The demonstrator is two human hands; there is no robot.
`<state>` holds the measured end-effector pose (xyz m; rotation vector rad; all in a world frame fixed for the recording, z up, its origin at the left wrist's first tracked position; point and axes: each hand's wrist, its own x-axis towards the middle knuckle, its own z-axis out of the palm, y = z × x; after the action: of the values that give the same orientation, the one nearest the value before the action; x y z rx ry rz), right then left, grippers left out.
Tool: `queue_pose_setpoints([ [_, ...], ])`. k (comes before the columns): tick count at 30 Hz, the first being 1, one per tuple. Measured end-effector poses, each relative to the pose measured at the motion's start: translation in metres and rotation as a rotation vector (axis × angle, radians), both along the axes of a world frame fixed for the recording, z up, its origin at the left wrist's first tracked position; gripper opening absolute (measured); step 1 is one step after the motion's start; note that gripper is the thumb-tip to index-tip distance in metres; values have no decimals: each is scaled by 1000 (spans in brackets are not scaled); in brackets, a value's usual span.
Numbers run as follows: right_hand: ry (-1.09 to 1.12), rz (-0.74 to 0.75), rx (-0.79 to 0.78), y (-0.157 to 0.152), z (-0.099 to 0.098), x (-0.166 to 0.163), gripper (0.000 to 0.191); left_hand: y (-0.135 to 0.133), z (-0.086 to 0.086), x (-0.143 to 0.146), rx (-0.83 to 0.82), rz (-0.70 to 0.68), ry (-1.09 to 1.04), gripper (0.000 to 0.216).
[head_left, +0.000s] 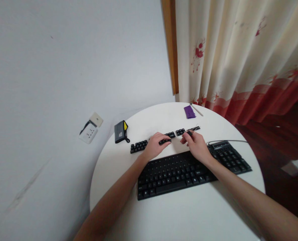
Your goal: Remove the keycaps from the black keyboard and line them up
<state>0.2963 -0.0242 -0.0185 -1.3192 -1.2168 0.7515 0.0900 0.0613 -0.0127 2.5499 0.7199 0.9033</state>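
Observation:
A black keyboard [174, 184] lies across the round white table, and its upper left rows show bare key posts without caps. Behind it, loose black keycaps [139, 146] stand in a broken row. My left hand [155, 146] is closed, with a short strip of black keycaps [164, 141] between its thumb and fingers. Just right of it, my right hand [198, 146] pinches one small black keycap [189, 133] by thumb and forefinger. Two more groups of caps, a small cluster [180, 132] and a short row [195, 128], sit beyond my right hand.
A dark pouch [120, 132] with a yellow inside lies at the table's left edge. At the back are a folded purple cloth [189, 112] and a thin light stick [197, 110]. A cable [229, 140] runs behind the number pad. Wall and curtain [219, 60] border the table.

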Motion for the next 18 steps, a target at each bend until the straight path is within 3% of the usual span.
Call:
queue_pose_setpoints([
  [5,9,-14,7,2,-1,3,34,13,8,6,-31,51,153,11],
  [13,-6,-34,-5,5,-3,6,33,12,-19,18,95,205,252,10],
  [18,-19,-20,-4,7,-7,5,32,11,-26,19,144,242,258,9],
])
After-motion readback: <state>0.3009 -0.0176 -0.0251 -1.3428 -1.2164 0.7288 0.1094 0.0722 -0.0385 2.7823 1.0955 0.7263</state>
